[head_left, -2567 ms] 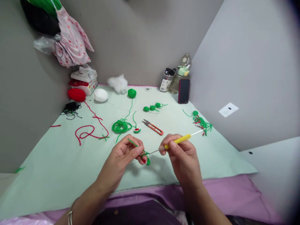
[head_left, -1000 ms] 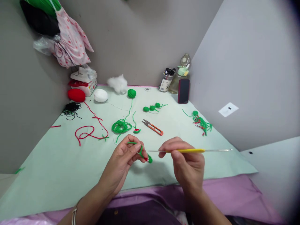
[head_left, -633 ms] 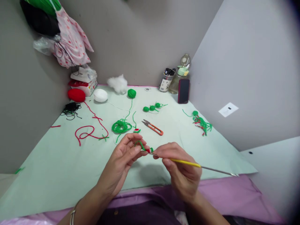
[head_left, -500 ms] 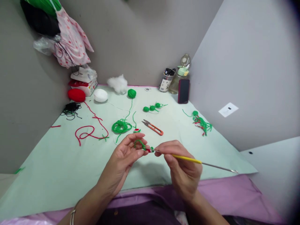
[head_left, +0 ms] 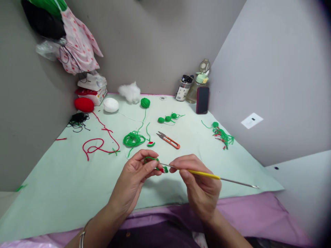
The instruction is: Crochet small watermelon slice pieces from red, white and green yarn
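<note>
Between thumb and fingers, my left hand [head_left: 138,170] pinches a small crochet piece [head_left: 163,169] in green, white and red, with a strand of green yarn looped over the fingers. My right hand [head_left: 199,179] grips a double-ended crochet hook [head_left: 204,174] by its yellow handle. One metal end of the hook reaches the piece at my left fingertips; the other points out to the right. Just beyond my hands lies another small red, white and green crochet piece [head_left: 151,144] with a green tail. Orange-handled thread snips [head_left: 169,140] rest behind my right hand.
A loose green yarn coil [head_left: 133,139] runs to a green ball [head_left: 145,103]. Red yarn [head_left: 84,104], white yarn [head_left: 111,105] and stuffing [head_left: 129,93] stand at the back left. Green crocheted balls [head_left: 168,119], a phone [head_left: 202,100] and a yarn scrap pile [head_left: 223,136] are farther right.
The crochet piece has tilted and dropped slightly in my left fingers, whose grip has shifted. The hook has moved a little left, and the second piece on the table now shows fully.
</note>
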The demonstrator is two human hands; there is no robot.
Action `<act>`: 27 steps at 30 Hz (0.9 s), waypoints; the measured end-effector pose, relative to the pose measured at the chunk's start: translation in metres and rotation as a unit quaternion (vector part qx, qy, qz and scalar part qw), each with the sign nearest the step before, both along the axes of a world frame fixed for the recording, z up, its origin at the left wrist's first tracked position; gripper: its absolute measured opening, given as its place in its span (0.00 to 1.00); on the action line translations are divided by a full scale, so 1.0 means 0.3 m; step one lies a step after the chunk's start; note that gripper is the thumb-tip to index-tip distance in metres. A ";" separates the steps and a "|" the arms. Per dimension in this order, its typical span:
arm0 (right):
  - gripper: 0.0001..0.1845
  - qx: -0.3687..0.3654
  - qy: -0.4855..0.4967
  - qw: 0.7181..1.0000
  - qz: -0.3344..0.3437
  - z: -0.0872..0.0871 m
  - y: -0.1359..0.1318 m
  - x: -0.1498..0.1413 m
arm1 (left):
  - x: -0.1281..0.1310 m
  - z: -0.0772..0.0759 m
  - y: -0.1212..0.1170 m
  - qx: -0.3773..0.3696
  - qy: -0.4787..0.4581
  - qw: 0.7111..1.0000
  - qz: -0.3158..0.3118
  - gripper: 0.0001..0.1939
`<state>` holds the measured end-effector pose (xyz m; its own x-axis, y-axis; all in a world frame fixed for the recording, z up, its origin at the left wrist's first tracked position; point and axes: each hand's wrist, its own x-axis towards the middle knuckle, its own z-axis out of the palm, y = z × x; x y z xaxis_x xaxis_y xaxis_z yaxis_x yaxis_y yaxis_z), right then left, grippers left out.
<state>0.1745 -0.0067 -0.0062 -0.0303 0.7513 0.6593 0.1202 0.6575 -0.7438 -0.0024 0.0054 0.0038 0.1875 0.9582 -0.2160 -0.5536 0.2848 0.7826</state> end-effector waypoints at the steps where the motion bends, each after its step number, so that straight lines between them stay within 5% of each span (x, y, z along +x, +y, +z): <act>1: 0.13 0.002 -0.001 1.000 -0.002 0.001 0.000 -0.001 | 0.001 0.000 0.001 0.001 0.002 1.000 0.000 0.11; 20: 0.20 0.097 -0.128 0.985 -0.058 -0.002 -0.013 -0.008 | 0.018 0.005 -0.004 0.009 0.016 0.999 0.028 0.13; 27: 0.19 0.080 -0.051 0.994 -0.047 -0.054 -0.001 -0.035 | 0.024 0.001 -0.007 0.006 0.006 0.999 0.032 0.16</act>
<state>0.1640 -0.0071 -0.0225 -0.0371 0.6405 0.7671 0.2569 0.7479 -0.6120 0.0047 0.0033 0.0041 0.1232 0.9708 -0.2059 -0.5609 0.2393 0.7926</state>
